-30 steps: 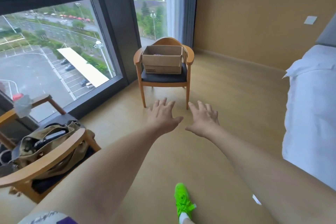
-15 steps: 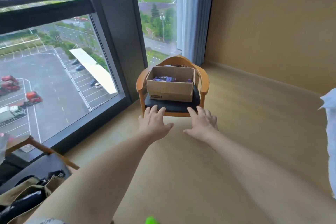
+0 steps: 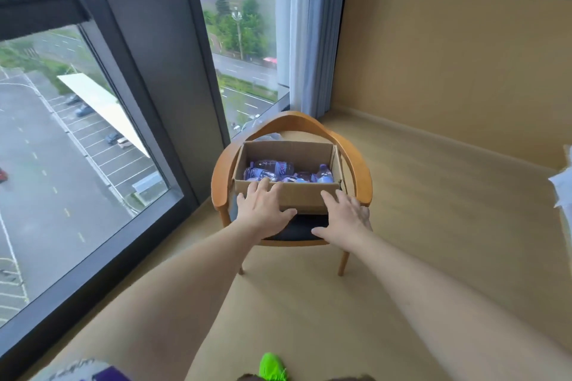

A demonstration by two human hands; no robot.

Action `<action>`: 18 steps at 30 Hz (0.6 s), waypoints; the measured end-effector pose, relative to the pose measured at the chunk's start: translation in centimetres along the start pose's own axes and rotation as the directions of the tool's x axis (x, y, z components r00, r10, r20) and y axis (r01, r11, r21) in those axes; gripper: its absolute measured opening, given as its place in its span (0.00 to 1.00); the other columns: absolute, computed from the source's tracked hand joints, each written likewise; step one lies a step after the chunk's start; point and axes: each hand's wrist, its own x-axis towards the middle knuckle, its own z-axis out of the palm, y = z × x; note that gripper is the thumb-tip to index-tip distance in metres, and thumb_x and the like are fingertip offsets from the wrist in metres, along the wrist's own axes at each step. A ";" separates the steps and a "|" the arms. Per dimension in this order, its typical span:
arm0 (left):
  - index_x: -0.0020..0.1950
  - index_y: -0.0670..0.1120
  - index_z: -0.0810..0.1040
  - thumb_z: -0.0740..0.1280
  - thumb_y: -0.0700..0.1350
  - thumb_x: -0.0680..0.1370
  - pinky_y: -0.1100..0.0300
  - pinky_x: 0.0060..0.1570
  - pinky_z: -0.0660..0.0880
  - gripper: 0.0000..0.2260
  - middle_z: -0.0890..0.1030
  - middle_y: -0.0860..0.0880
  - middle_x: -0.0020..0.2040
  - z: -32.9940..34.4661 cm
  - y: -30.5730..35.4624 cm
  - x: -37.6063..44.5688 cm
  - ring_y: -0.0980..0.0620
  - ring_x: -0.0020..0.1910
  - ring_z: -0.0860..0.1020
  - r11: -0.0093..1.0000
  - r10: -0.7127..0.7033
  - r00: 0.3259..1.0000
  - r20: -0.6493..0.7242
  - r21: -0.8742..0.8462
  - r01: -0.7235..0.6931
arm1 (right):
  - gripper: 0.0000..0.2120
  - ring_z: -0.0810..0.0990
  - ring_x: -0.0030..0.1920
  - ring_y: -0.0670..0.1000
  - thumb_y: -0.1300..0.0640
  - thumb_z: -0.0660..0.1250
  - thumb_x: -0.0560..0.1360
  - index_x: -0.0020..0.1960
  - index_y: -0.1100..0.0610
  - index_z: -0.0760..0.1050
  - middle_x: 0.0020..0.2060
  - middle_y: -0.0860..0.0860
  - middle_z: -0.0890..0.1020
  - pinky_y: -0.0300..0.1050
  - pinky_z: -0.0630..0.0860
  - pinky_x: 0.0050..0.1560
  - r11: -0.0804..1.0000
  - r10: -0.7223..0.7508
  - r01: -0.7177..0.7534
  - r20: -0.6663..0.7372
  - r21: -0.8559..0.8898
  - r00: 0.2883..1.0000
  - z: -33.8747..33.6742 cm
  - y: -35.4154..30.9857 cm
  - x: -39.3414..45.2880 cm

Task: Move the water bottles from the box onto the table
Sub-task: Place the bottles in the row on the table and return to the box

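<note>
An open cardboard box sits on the dark seat of a wooden armchair. Inside it lie several clear water bottles with purple labels, heaped on their sides. My left hand is stretched out with straight fingers over the box's near left rim; whether it touches the rim is unclear. My right hand hovers spread in front of the box's near right corner, holding nothing. No table is in view.
A floor-to-ceiling window runs along the left, with a grey curtain behind the chair. A wood-panelled wall closes the back. White bedding shows at the right edge. A green shoe is on the wooden floor below.
I have walked up to the chair, so the box is now close and its bottles show. Both hands have reached forward to the box's near side.
</note>
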 end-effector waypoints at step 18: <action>0.78 0.60 0.60 0.61 0.71 0.73 0.34 0.73 0.57 0.36 0.57 0.50 0.81 5.7 -10.7 27.1 0.45 0.79 0.53 0.980 -0.198 0.949 0.247 0.027 0.198 | 0.43 0.58 0.76 0.59 0.32 0.67 0.71 0.80 0.45 0.55 0.78 0.53 0.60 0.60 0.62 0.72 0.998 -0.055 0.054 0.307 0.014 0.950 4.7 -3.1 31.6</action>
